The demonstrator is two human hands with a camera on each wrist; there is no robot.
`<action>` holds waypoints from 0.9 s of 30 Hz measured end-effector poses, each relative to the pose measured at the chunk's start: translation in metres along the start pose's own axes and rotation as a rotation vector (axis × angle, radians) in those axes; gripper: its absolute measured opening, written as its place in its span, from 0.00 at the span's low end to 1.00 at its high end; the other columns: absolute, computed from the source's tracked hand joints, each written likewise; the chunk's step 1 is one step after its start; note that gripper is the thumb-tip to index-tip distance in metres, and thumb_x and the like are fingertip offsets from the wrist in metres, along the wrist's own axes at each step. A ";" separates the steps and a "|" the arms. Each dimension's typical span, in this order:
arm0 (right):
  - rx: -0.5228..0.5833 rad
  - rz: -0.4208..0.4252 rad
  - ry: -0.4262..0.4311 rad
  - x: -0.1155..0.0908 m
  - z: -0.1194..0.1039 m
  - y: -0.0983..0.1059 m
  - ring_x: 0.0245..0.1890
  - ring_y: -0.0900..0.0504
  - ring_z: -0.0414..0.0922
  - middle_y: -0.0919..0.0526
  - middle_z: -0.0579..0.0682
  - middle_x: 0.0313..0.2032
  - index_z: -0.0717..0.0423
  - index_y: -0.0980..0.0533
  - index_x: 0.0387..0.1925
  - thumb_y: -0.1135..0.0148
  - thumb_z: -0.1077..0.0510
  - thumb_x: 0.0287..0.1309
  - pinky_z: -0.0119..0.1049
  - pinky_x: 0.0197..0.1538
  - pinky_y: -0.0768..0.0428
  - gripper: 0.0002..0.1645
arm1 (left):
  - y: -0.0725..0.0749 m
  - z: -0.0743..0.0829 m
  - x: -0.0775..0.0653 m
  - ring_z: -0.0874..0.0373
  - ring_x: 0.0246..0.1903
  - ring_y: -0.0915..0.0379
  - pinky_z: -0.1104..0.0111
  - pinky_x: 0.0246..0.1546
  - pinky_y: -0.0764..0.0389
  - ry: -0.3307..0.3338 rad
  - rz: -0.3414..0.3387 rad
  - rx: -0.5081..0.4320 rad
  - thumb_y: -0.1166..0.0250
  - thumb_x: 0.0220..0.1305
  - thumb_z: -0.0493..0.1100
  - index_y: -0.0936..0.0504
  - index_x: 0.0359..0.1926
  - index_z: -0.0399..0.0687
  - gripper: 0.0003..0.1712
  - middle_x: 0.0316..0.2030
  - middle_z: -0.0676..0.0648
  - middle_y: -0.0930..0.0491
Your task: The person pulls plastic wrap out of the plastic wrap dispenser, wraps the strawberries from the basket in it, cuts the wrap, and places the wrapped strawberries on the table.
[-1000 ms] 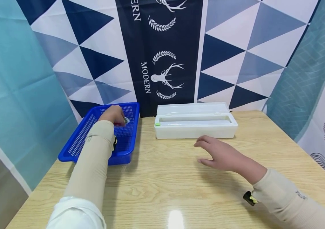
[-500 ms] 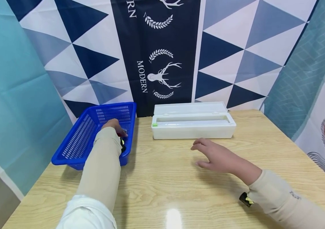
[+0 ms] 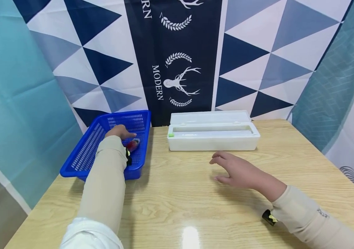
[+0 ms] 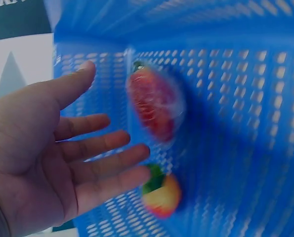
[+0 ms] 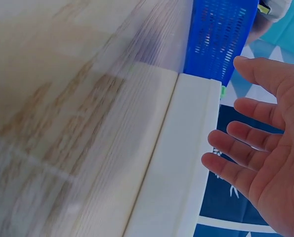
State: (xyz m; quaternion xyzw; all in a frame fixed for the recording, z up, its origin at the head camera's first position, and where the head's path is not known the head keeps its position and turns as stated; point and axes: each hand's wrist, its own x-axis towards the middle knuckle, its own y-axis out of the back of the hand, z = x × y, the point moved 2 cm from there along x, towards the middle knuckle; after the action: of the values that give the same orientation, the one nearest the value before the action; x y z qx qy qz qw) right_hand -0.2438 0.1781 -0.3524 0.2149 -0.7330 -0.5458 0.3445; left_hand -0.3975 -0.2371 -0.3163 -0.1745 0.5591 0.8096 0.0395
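My left hand is inside the blue plastic basket, fingers straight and apart, holding nothing. In the left wrist view, a long red fruit or vegetable with a green stem end, wrapped in clear film, lies on the basket floor just beyond the fingers. Near the little fingertip is a small yellow-and-red peach-like fruit with a green leaf. My right hand hovers over the table with relaxed fingers and nothing in it. It is nearest to the white film dispenser box, whose lid stands raised.
The basket stands at the back left of the wooden table, the white box at the back middle. Behind them hangs a patterned curtain. A small green slider sits at the box's left end.
My left hand has lowered the wrapped red item into the basket and let go of it. The fingers have opened and moved off it. My right hand stays nearly where it was.
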 end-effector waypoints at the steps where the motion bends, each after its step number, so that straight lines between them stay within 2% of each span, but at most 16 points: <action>1: 0.000 0.000 0.000 0.000 -0.001 0.001 0.50 0.22 0.51 0.26 0.55 0.54 0.59 0.25 0.53 0.30 0.55 0.56 0.47 0.50 0.22 0.25 | 0.004 -0.001 -0.003 0.41 0.47 0.24 0.51 0.52 0.24 -0.008 -0.001 -0.015 0.43 0.70 0.58 0.30 0.63 0.30 0.36 0.52 0.32 0.24; 6: 0.006 0.005 -0.003 -0.001 -0.003 0.006 0.50 0.22 0.51 0.26 0.55 0.54 0.59 0.25 0.52 0.30 0.56 0.56 0.47 0.50 0.22 0.24 | 0.023 -0.001 -0.018 0.38 0.47 0.22 0.51 0.47 0.20 -0.114 0.007 -0.081 0.42 0.71 0.52 0.30 0.62 0.29 0.32 0.53 0.29 0.24; 10: 0.001 0.017 -0.006 -0.002 -0.003 0.008 0.50 0.22 0.51 0.25 0.54 0.53 0.60 0.24 0.52 0.30 0.57 0.56 0.47 0.50 0.22 0.23 | 0.032 0.005 -0.029 0.40 0.47 0.22 0.52 0.47 0.20 -0.236 0.038 -0.040 0.41 0.70 0.51 0.25 0.57 0.32 0.27 0.52 0.31 0.23; 14: -0.020 0.053 0.014 -0.003 -0.003 0.009 0.49 0.22 0.51 0.24 0.54 0.52 0.60 0.23 0.50 0.30 0.58 0.55 0.47 0.50 0.22 0.21 | 0.037 0.020 -0.043 0.44 0.44 0.21 0.53 0.47 0.20 -0.346 0.049 0.011 0.41 0.70 0.52 0.21 0.54 0.35 0.24 0.49 0.34 0.20; 20: -0.050 0.117 0.058 -0.004 -0.004 0.012 0.48 0.21 0.50 0.22 0.53 0.49 0.58 0.22 0.46 0.29 0.58 0.54 0.46 0.49 0.21 0.17 | 0.037 0.046 -0.070 0.48 0.40 0.20 0.55 0.46 0.19 -0.484 0.063 0.079 0.39 0.69 0.51 0.19 0.52 0.39 0.21 0.45 0.39 0.18; 27: -0.057 0.152 0.075 -0.005 -0.008 0.018 0.47 0.21 0.49 0.22 0.53 0.48 0.57 0.21 0.43 0.28 0.59 0.53 0.45 0.48 0.21 0.16 | 0.030 0.064 -0.100 0.49 0.46 0.23 0.54 0.52 0.22 -0.560 0.121 0.115 0.36 0.66 0.51 0.18 0.52 0.44 0.20 0.46 0.43 0.18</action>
State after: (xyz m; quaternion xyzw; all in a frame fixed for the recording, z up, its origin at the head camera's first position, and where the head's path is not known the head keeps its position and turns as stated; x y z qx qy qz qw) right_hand -0.2336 0.1818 -0.3348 0.1691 -0.7178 -0.5303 0.4183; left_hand -0.3274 -0.1760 -0.2371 0.0918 0.5809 0.7940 0.1537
